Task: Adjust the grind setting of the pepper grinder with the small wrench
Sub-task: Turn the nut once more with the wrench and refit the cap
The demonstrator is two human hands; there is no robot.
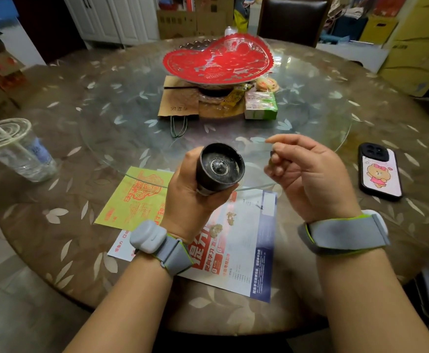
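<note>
Pepper grinder, dark round cylinder, held above the table, its open end tilted toward the camera, metal hub in the centre. Left hand wraps its body from below, fingers curled round it. Right hand just beside, apart from the grinder, palm turned inward, fingers curled, pinching something small and dark; cannot tell what. Printed leaflet lies below with powder specks. Phone lies on the right.
</note>
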